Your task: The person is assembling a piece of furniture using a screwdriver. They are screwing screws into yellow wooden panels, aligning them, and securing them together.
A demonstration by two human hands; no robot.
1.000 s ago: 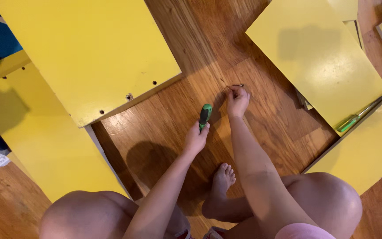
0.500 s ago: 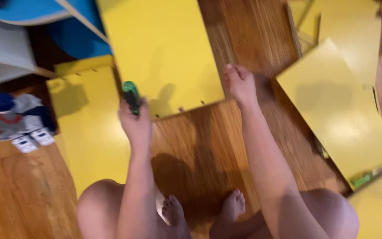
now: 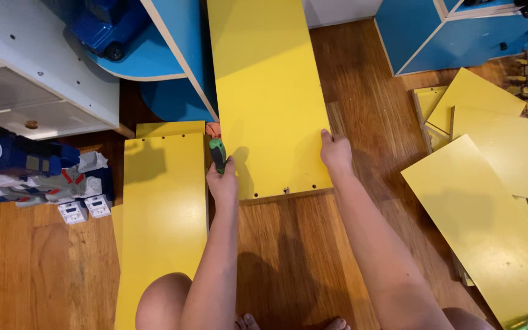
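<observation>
Left hand: grip closed round green screwdriver, kept ready. Right hand: grip pinching long yellow panel at its right edge, steadying it on the floor.

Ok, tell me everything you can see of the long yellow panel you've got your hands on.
The long yellow panel is a flat rectangular board, glossy yellow on its face, laminate by the look of it. It lies on the wooden floor, running away from the person. Small holes and a bit of hardware sit along its near edge. The right hand grips its right edge; the left hand, holding a green-handled screwdriver, rests at its left edge. Its far end reaches the blue furniture.
</observation>
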